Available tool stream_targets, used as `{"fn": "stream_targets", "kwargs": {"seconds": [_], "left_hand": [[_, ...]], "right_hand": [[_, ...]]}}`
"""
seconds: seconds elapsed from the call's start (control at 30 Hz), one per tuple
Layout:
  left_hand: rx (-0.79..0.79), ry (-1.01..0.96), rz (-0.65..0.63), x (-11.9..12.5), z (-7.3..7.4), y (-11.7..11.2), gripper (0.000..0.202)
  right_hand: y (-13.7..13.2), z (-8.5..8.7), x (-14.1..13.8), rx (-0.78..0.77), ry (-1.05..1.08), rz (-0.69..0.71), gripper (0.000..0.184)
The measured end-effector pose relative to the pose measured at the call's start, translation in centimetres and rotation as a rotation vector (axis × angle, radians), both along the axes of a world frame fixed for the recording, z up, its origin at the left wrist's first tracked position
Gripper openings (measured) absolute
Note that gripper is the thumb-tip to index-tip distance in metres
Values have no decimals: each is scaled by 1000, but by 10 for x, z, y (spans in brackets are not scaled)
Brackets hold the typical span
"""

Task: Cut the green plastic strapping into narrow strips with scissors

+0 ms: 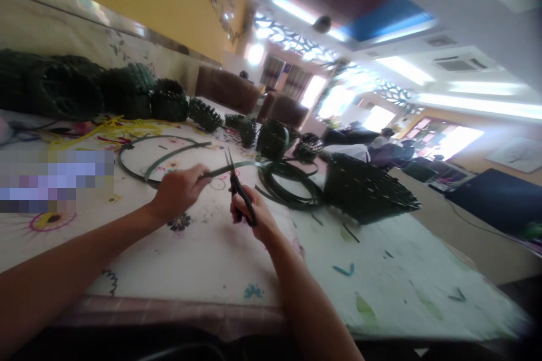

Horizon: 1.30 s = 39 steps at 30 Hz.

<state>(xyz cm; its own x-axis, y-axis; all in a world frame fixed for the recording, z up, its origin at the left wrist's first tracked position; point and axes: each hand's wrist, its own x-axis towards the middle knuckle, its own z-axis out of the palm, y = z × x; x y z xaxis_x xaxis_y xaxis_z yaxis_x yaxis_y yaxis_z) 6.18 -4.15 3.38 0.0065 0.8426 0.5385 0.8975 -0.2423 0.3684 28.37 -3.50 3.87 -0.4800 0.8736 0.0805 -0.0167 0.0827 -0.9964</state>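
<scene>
My left hand pinches a long dark green strip that runs out to the right and loops back on the left. In my right hand is a pair of scissors with black handles, fingers wrapped through the grips. Their blades point away from me and part slightly around the strip, a short way right of my left fingers. Whether the blades touch the strip I cannot tell. Just beyond my right hand lies a coil of the same green strip on the patterned white tablecloth.
Large woven dark green baskets line the back left, with smaller ones farther along. A big basket lies at the right. Yellow strips lie at the back left. Offcuts are scattered right. People sit in the far background.
</scene>
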Motion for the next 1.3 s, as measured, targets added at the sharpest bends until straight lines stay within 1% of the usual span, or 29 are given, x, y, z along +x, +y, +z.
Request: {"fn": "stream_targets", "kwargs": {"seconds": [0.13, 0.3, 0.43, 0.53, 0.67, 0.77, 0.83, 0.87, 0.93, 1.0, 1.07, 1.13, 1.2, 1.23, 1.3], "left_hand": [[-38, 15, 16, 2, -2, 0, 35], [-54, 13, 28, 4, 0, -1, 35], [-72, 11, 45, 3, 0, 0, 35], [-63, -2, 35, 1, 0, 2, 35], [-43, -26, 15, 0, -1, 2, 32], [-28, -23, 12, 0, 0, 2, 32], [-11, -5, 28, -2, 1, 3, 32], [12, 11, 36, -3, 1, 3, 33], [98, 47, 27, -6, 2, 4, 34], [208, 76, -33, -7, 2, 4, 36], [297, 84, -117, -7, 2, 2, 36], [364, 52, -183, -7, 2, -1, 34], [408, -28, -217, -8, 3, -5, 29], [422, -83, -215, -9, 4, -7, 29], [409, -232, -158, -14, 9, -9, 32]], "right_hand": [[3, -5, -3, -3, 34, -20, 49], [5, -11, -7, -22, 58, -77, 49], [4, -11, -8, -38, 40, -106, 46], [3, -10, -8, -34, 34, -120, 45], [-1, -9, -8, -12, 18, -122, 44], [-3, -6, -6, 36, -30, -162, 42], [0, -3, -3, 89, -122, -218, 43], [2, -2, -1, 134, -211, -264, 42], [7, -1, 1, 254, -482, -373, 38], [10, -2, 2, 368, -806, -438, 39], [9, -5, 2, 426, -1069, -392, 44], [7, -9, 1, 462, -1225, -289, 43], [4, -12, 1, 507, -1300, -213, 41], [3, -12, 2, 525, -1321, -193, 40], [3, -12, 4, 559, -1359, -173, 41]]}}
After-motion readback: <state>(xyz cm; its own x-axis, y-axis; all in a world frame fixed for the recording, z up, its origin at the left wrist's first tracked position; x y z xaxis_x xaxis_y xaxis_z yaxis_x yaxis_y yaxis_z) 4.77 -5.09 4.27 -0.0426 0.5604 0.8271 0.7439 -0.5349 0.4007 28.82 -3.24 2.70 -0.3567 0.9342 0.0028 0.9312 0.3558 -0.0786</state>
